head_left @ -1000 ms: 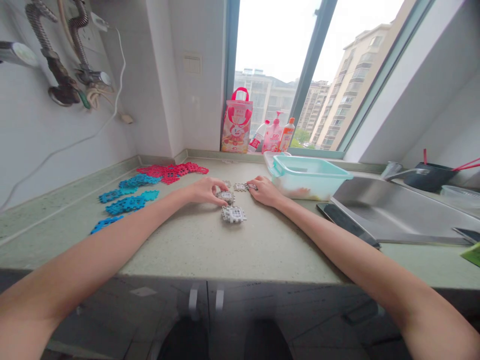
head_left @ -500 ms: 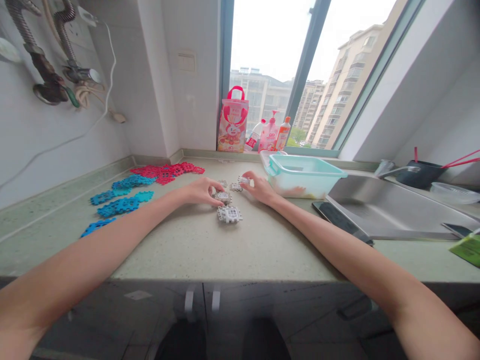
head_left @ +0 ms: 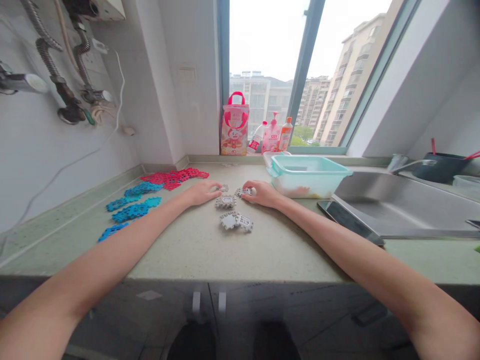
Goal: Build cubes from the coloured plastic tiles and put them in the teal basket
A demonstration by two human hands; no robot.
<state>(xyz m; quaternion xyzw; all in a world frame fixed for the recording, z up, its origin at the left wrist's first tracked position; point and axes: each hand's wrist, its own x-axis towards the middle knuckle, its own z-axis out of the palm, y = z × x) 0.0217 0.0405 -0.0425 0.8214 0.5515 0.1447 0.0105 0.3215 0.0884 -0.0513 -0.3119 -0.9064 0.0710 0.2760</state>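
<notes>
Now your right hand (head_left: 263,194) pinches a white snap tile (head_left: 245,192); your left hand (head_left: 201,193) lies open.
Counter's front edge (head_left: 240,279) sits well apart at six o'clock, leaving you room to move.

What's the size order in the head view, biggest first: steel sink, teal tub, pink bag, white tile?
Steel sink, teal tub, pink bag, white tile; the bag stands farther off, so its rank is less sure.

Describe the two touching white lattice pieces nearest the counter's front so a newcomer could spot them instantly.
Below the window, on the pale green countertop, white lattice pieces lie by the left hand and right hand. The touching pair sits nearest the front edge; the other white pieces lie farther back, apart from it.
</notes>
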